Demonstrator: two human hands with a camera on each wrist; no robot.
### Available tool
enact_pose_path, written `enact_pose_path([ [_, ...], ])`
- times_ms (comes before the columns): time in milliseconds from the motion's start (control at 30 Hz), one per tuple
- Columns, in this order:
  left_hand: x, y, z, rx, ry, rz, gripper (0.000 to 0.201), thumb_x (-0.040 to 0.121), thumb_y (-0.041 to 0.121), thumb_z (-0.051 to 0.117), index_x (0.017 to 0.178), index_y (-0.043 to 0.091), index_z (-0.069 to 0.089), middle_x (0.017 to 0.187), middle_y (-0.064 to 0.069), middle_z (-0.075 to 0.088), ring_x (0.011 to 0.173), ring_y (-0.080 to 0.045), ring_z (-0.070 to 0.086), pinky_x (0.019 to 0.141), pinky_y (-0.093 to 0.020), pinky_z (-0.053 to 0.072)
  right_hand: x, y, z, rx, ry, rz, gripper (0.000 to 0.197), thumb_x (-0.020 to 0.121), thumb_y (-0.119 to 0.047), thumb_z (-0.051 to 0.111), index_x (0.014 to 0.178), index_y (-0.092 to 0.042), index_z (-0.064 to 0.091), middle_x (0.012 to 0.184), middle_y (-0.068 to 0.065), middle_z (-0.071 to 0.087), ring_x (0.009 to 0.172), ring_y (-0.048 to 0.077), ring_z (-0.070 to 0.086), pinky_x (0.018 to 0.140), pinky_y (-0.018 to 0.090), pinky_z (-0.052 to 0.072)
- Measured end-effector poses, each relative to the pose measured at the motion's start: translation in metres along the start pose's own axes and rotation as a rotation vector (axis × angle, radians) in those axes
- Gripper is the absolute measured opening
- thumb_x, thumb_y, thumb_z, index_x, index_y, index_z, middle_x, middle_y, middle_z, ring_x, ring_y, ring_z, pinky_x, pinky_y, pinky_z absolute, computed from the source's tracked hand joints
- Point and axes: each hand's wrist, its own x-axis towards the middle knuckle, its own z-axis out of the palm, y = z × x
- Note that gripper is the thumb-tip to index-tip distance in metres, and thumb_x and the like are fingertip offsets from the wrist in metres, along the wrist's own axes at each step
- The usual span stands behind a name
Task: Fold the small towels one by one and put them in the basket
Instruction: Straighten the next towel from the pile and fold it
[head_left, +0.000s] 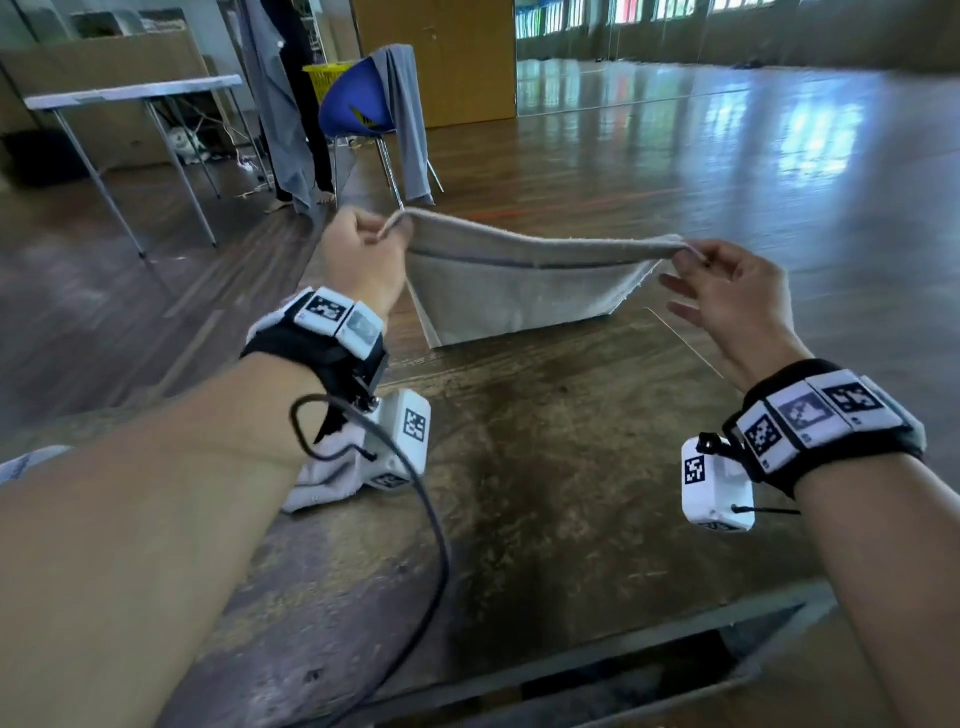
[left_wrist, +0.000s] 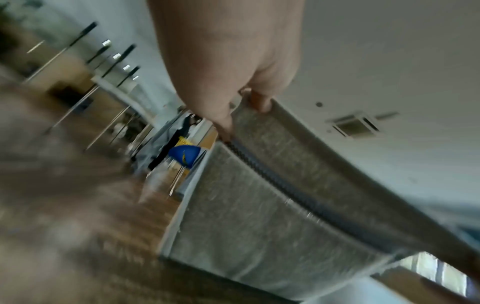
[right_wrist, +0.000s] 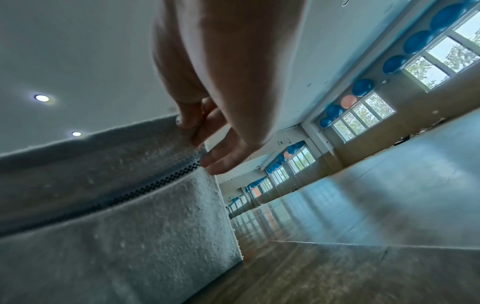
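A small grey towel with a dark stripe near its top edge hangs spread above the far part of the wooden table; its lower edge reaches the tabletop. My left hand pinches the towel's upper left corner, my right hand pinches the upper right corner between thumb and forefinger, the other fingers loose. In the left wrist view the towel hangs from my left hand; in the right wrist view the towel hangs from my right hand. Another white towel lies crumpled under my left wrist.
A blue chair draped with grey cloth stands beyond the table, with a yellow basket behind it. A person stands at the back left beside a folding table. A dark opening shows at the table's near edge.
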Motion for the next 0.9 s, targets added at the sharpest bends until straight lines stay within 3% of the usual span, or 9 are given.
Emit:
enact_pose_path([
  [100,0.008,0.01,0.002,0.246,-0.033,0.246,0.023,0.09,0.03,0.068,0.077,0.023,0.05,0.08,0.002,0.058,0.068,-0.013,0.054,0.069,-0.032,0.049,0.006,0.006,-0.004,0.025,0.018,0.013,0.013,0.092,-0.023,0.073,0.086,-0.034,0.077,0.095,-0.007,0.079,0.091,0.015,0.077,0.076,0.036,0.061],
  [200,0.01,-0.011,0.001,0.506,-0.272,0.129,0.009,0.09,0.014,0.067,0.09,0.011,0.058,0.079,-0.003,0.057,0.076,-0.019,0.052,0.069,-0.032,0.043,0.01,0.025,-0.011,-0.116,-0.059,0.195,0.004,0.09,-0.026,0.076,0.089,-0.029,0.078,0.102,-0.004,0.078,0.093,0.018,0.077,0.075,0.034,0.061],
  [333,-0.001,-0.041,-0.014,0.813,-0.447,0.032,0.02,0.089,0.024,0.073,0.081,0.012,0.059,0.076,-0.003,0.063,0.07,-0.018,0.056,0.065,-0.032,0.045,0.006,0.045,-0.01,-0.288,-0.189,0.271,0.008,0.09,-0.025,0.076,0.083,-0.028,0.079,0.095,-0.003,0.078,0.085,0.016,0.077,0.073,0.033,0.057],
  [433,-0.006,-0.043,-0.023,0.831,-0.452,0.099,0.025,0.089,0.031,0.072,0.082,0.012,0.058,0.078,-0.004,0.065,0.075,-0.025,0.06,0.074,-0.043,0.051,0.004,0.044,-0.008,-0.357,-0.155,0.187,0.008,0.091,-0.025,0.075,0.083,-0.028,0.077,0.084,-0.006,0.075,0.079,0.015,0.076,0.067,0.031,0.056],
  [500,-0.014,-0.044,-0.03,0.845,-0.507,0.129,0.028,0.088,0.032,0.074,0.082,0.01,0.058,0.077,-0.003,0.06,0.072,-0.024,0.056,0.068,-0.038,0.046,0.0,0.042,-0.01,-0.446,-0.115,0.075,0.003,0.09,-0.027,0.076,0.09,-0.027,0.078,0.083,-0.007,0.073,0.075,0.012,0.07,0.071,0.029,0.054],
  [633,-0.041,-0.052,-0.054,0.788,-0.597,0.118,0.024,0.087,0.021,0.075,0.078,0.012,0.055,0.071,0.001,0.055,0.066,-0.016,0.048,0.057,-0.025,0.034,-0.02,0.032,-0.027,-0.569,-0.155,-0.199,0.011,0.091,-0.017,0.074,0.101,-0.014,0.079,0.108,-0.004,0.074,0.101,0.012,0.068,0.093,0.027,0.049],
  [700,-0.056,-0.055,-0.063,0.759,-0.634,0.101,0.023,0.089,0.015,0.072,0.076,0.014,0.052,0.069,0.003,0.054,0.067,-0.017,0.048,0.055,-0.023,0.032,-0.032,0.02,-0.039,-0.598,-0.205,-0.235,0.006,0.093,-0.015,0.072,0.096,-0.015,0.077,0.095,0.004,0.077,0.093,0.021,0.071,0.089,0.036,0.053],
  [767,-0.071,-0.055,-0.07,0.712,-0.637,0.092,0.027,0.089,0.019,0.073,0.075,0.016,0.051,0.067,0.003,0.055,0.065,-0.016,0.049,0.055,-0.025,0.033,-0.044,0.006,-0.05,-0.625,-0.25,-0.261,0.006,0.094,-0.013,0.07,0.091,-0.014,0.075,0.086,0.007,0.075,0.086,0.027,0.069,0.08,0.036,0.052],
  [900,-0.096,-0.043,-0.085,0.583,-0.635,0.074,0.029,0.086,0.023,0.077,0.072,0.016,0.052,0.066,0.0,0.064,0.061,-0.013,0.057,0.058,-0.026,0.041,-0.078,-0.026,-0.078,-0.619,-0.329,-0.271,0.016,0.097,-0.016,0.065,0.085,-0.026,0.07,0.079,-0.004,0.072,0.074,0.005,0.064,0.07,0.017,0.047],
])
